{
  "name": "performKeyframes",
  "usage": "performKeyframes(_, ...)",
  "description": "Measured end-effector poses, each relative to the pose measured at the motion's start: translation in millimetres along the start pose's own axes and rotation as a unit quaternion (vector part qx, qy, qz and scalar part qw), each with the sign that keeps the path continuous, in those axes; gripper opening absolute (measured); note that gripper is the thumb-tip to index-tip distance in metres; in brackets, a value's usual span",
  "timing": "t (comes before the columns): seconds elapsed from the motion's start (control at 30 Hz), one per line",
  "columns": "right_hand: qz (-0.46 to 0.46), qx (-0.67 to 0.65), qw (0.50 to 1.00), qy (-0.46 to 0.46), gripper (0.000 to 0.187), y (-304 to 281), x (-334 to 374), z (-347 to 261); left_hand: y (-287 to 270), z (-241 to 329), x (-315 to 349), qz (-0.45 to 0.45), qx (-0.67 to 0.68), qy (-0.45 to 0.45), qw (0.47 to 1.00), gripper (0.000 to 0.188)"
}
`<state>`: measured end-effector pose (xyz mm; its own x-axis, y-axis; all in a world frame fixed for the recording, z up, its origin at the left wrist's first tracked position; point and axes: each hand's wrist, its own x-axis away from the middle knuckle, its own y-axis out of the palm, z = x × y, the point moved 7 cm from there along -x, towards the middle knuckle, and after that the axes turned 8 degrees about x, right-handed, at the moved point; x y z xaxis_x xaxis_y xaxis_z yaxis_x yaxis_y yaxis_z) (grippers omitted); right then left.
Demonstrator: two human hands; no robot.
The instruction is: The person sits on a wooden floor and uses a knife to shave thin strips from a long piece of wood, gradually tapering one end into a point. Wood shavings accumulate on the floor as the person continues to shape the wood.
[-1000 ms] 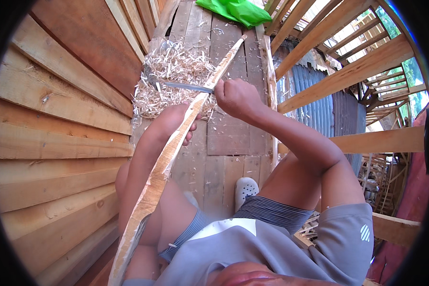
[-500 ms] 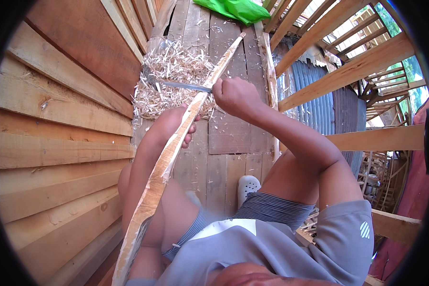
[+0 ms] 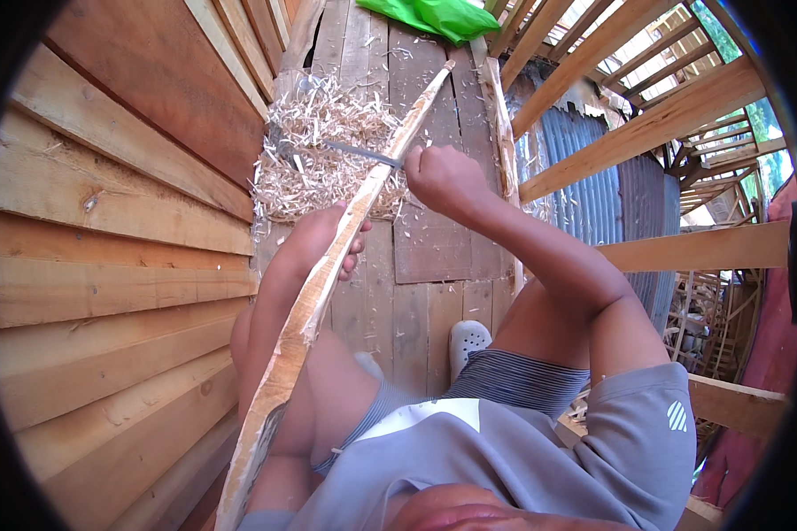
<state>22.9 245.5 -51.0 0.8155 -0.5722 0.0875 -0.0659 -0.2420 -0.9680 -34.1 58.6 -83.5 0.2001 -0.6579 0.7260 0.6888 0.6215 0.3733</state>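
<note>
A long pale wooden pole (image 3: 294, 341), whittled and uneven, slants from beside my body at lower left up to a narrow tip far ahead. My left hand (image 3: 321, 237) is wrapped round it near its middle, with fingertips showing on the pole's right side. In a closed fist, my right hand (image 3: 447, 180) grips a knife just right of the pole. The long grey knife blade (image 3: 360, 152) crosses over the wood beyond my left hand, pointing left; its handle is hidden in the fist.
Curled wood shavings (image 3: 328, 115) are heaped on the plank floor (image 3: 376, 310) beyond the pole. A board wall (image 3: 115, 288) rises on the left. On the right stand a wooden railing (image 3: 646, 128) and corrugated metal sheets (image 3: 576, 168). Bright green plastic (image 3: 438, 18) lies at the far end.
My right hand has shifted slightly right, and the knife blade now slants more, its tip farther up and right. My left hand keeps its hold on the pole.
</note>
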Motion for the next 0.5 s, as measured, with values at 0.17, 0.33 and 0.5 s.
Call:
performKeyframes(0.17, 0.010, 0.014, 1.000, -0.024, 0.047, 3, -15, 5, -5, -4, -12, -0.040, 0.038, -0.014, 0.998, 0.034)
performKeyframes(0.33, 0.071, 0.066, 0.994, -0.058, 0.049, -17, -25, 11, 1, 5, 0, 0.022, -0.024, 0.004, 0.999, 0.039)
performKeyframes(0.5, -0.054, 0.090, 0.994, -0.015, 0.038, -24, -19, -7, -6, 9, 11, 0.020, -0.022, 0.031, 0.999, 0.041)
